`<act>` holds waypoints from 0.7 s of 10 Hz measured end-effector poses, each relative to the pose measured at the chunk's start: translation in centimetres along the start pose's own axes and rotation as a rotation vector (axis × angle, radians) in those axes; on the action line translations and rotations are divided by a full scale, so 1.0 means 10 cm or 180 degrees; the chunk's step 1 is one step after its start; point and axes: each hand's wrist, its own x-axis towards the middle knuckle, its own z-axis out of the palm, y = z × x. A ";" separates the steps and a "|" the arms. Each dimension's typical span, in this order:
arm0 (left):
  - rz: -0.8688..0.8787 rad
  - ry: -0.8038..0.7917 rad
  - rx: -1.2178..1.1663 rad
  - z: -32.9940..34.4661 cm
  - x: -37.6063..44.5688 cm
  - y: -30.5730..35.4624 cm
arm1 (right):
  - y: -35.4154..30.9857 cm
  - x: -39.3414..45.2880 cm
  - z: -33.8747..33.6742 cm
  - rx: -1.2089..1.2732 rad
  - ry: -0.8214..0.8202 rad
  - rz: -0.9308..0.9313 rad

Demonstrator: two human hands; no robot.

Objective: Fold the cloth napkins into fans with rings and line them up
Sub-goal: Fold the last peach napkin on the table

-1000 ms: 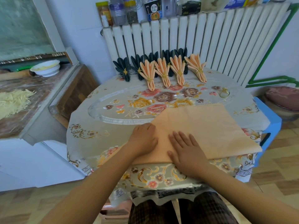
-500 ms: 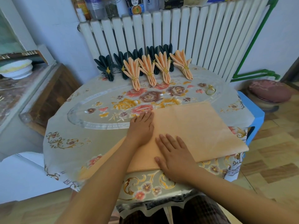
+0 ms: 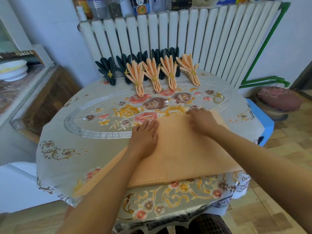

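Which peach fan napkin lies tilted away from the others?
The rightmost peach fan: its fan leans left and its tail points right, while the other three stand nearly parallel.

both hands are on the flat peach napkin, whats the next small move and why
Probably start the first pleat at the far edge. The peach napkin lies flat and unpleated, the right hand is at its far edge, the left hand presses it down, and a spare gold ring waits nearby.

free: tablecloth (image 3: pixel 94 132) left | blocked: fan napkins (image 3: pixel 152 73) far edge
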 end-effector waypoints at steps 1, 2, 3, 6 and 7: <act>-0.0005 0.0009 0.0026 0.00 0.01 0.00 | 0.28 0.23 -0.03 -0.0111 -0.0320 0.0510; -0.0009 0.0033 0.0051 0.00 0.03 -0.01 | 0.39 0.34 -0.11 -0.0134 -0.0432 0.0646; -0.0014 0.0042 0.0037 0.01 0.03 -0.01 | 0.43 0.38 -0.16 -0.0322 -0.0667 0.0603; -0.0021 0.0048 0.0028 0.03 0.03 -0.03 | 0.56 0.24 -0.29 0.0307 -0.0328 0.0587; -0.0003 0.0069 0.0058 0.03 0.03 -0.01 | 0.62 0.08 -0.38 0.1029 -0.0129 0.0694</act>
